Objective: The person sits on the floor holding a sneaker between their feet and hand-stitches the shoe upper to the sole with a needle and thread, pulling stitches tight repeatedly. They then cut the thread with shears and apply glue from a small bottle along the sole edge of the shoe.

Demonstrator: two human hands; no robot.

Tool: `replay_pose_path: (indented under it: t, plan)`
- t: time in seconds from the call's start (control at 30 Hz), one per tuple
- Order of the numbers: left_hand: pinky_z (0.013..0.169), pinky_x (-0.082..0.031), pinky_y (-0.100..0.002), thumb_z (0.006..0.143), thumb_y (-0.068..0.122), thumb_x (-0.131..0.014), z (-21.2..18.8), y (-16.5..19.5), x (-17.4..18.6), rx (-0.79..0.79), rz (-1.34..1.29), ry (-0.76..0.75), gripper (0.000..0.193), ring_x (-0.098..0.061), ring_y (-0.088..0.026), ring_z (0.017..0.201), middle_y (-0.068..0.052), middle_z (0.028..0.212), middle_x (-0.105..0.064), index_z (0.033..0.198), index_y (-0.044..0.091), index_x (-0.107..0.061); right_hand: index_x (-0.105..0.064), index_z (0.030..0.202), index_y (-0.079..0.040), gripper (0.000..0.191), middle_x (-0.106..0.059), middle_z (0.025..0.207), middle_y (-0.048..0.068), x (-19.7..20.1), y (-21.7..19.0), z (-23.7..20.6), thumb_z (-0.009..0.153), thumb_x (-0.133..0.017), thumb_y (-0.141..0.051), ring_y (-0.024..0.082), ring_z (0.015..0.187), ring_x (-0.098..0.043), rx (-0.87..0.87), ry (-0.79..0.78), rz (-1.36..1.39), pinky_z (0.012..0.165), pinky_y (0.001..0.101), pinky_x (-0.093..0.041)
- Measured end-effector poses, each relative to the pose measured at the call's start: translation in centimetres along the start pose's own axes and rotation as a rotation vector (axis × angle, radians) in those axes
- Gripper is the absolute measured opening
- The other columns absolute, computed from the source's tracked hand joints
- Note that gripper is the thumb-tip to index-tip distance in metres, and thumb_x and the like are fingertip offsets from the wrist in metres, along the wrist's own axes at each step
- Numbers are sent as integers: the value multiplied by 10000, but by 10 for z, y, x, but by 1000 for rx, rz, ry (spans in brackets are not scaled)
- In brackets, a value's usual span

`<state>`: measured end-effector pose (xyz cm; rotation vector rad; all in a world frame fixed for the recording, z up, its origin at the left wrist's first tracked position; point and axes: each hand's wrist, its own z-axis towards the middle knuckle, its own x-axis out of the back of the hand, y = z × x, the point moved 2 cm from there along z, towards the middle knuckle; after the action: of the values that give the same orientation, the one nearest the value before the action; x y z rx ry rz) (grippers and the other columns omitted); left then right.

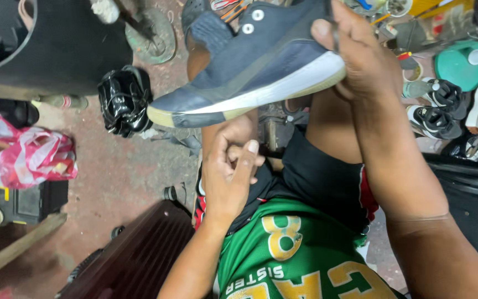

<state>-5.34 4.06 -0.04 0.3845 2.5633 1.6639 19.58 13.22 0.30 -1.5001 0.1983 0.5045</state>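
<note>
Navy sneaker (250,72), heel hidden by right hand (360,61).

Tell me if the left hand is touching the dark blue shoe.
Apart. In the head view the left hand rests below the shoe with open space between; the right hand holds it.

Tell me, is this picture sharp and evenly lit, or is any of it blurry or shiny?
Head view: the dark blue shoe and both hands, right hand and left hand, look fairly sharp; the corners stretch and soften; the black plastic bag shows bright glare; lighting is even with soft shadows.
</note>
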Motion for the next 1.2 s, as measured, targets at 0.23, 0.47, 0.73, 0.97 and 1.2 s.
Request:
replay_pose_path:
  t: [0.23, 0.47, 0.73, 0.97, 1.2]
  plan:
    - [587, -517, -205, 994, 208, -586, 33, -20, -32, 106, -859, -304, 524, -713, -181, 965, -129, 1360, -653, 1464, 27, -439, -452, 1511, 54, 444, -636, 1355, 107, 5, 2, 2, 1172, -610, -185, 117, 1162, -658, -21, -30, 59, 1016, 235, -535]
    - [530, -314, -202, 1176, 212, -600, 32, -40, -26, -29, -853, -281, 233, -431, -49, 635, 20, 805, -487, 1164, -21, -597, -455, 1543, 36, 490, -656, 1315, 86, 6, -4, 0, 1135, -599, -194, 95, 1078, -663, -81, 45, 31, 925, 235, -541]
    - [539, -533, -191, 991, 148, -618, 34, -16, -21, -84, -363, -6, 342, -697, -117, 805, -103, 1284, -607, 1294, 19, -523, -456, 1562, 34, 510, -658, 1351, 61, 19, 11, 7, 1135, -606, -201, 86, 1159, -670, -93, 92, 55, 1007, 232, -553]
    - [580, -551, -196, 928, 173, -582, 42, -25, -58, 75, -909, -213, 550, -724, -168, 997, -33, 1483, -499, 1446, 149, -398, -455, 1541, 49, 510, -622, 1356, 89, 17, 9, 4, 1135, -624, -210, 116, 1206, -613, -41, -14, 31, 1076, 259, -498]
    - [594, -349, -218, 1183, 218, -566, 32, -61, -55, 2, -888, -287, 231, -445, -55, 680, 51, 754, -495, 1101, 3, -595, -449, 1491, 53, 541, -581, 1435, 92, 10, 1, -4, 1074, -692, -190, 132, 1347, -549, 64, -52, -88, 1184, 260, -418]
